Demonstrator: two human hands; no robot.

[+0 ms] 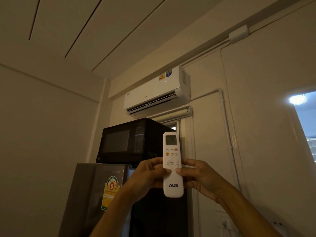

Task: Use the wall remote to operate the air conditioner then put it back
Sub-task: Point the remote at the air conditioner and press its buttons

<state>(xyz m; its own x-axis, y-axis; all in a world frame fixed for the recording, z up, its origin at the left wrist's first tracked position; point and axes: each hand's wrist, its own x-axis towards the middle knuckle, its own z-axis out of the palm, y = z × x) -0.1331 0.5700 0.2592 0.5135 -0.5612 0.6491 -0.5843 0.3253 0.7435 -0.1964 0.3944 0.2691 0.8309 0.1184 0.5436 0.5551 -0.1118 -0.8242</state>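
A white AUX remote (pixel 172 183) stands upright in front of me, its small screen lit at the top. My left hand (pixel 148 177) grips its left side and my right hand (pixel 200 177) grips its right side. Both thumbs rest on its face just below the round menu pad. The white air conditioner (pixel 153 91) hangs high on the wall above, its front louver swung open and energy stickers on its front.
A black microwave (pixel 126 141) sits on a grey fridge (pixel 95 194) straight ahead below the unit. A rolled blind (pixel 172 115) hangs under the air conditioner. White pipes (pixel 227 127) run down the right wall. A bright window (pixel 306 117) is at the right edge.
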